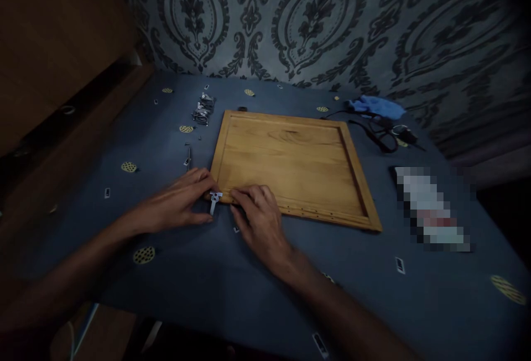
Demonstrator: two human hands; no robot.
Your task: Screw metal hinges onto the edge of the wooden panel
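Observation:
A framed wooden panel [290, 162] lies flat on a blue patterned tablecloth [232, 283]. At its near left corner sits a small metal fitting [214, 199]. My left hand [182, 202] is curled around that fitting, fingers pinched on it from the left. My right hand [259, 218] rests on the panel's near edge just right of the fitting, fingers bent and pressed to the wood beside it. Whether the right fingers also grip the fitting is hidden.
A pile of metal fittings [202, 109] lies beyond the panel's far left corner. A blue cloth [375, 106] and black cables [384, 131] sit at the far right. A blurred flat object [431, 209] lies right of the panel. Wooden furniture [53, 73] stands left; patterned wall behind.

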